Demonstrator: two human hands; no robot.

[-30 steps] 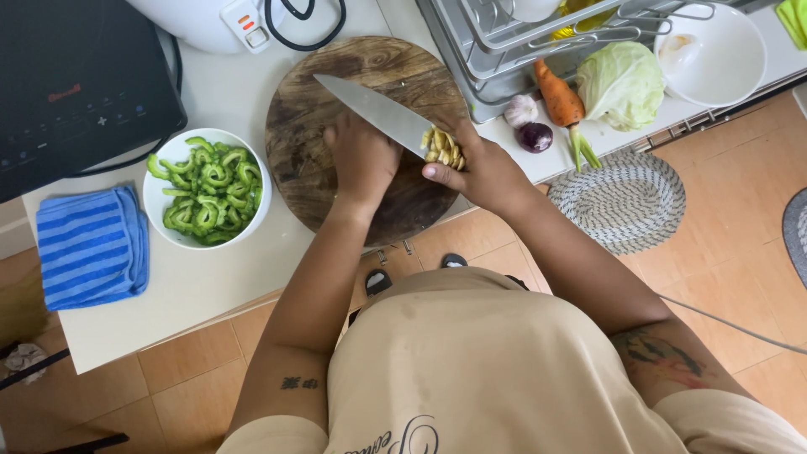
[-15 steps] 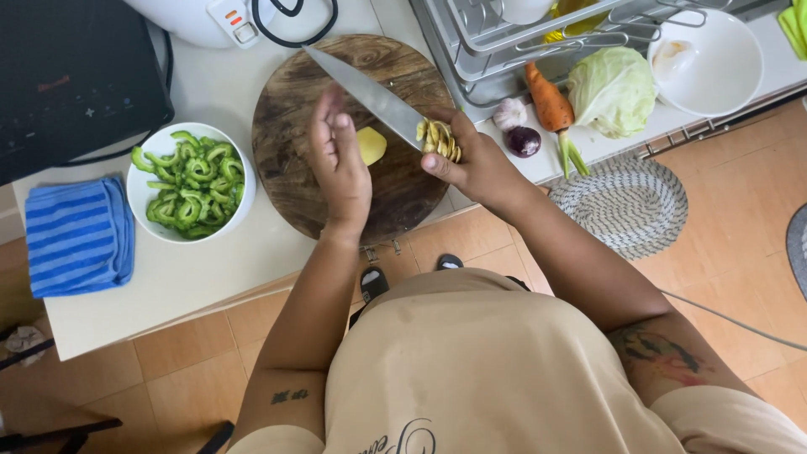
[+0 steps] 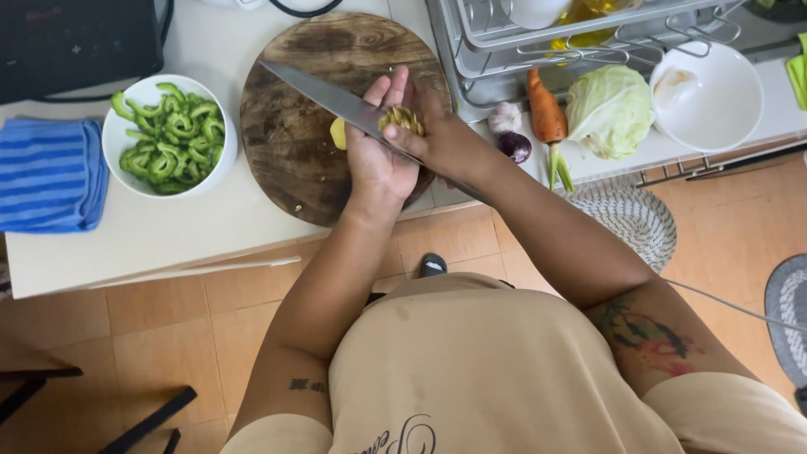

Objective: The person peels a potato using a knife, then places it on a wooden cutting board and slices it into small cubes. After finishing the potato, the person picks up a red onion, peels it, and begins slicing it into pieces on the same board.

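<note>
While right hand (image 3: 450, 143) grips knife (image 3: 336, 99) by handle, blade pointing to 10 o'clock over round wooden board (image 3: 294, 160), I read step as clearing cut yellowish pieces (image 3: 402, 119) off blade. Left hand (image 3: 380, 155) open, palm cupped under blade, fingers on pieces. Next move calls for careful swipe along flat, away from edge. Knife handle hidden in fist; pale chunk (image 3: 338, 133) half covered, kind unclear. Bowl of green slices (image 3: 168, 134) sits at 9 o'clock.
</note>
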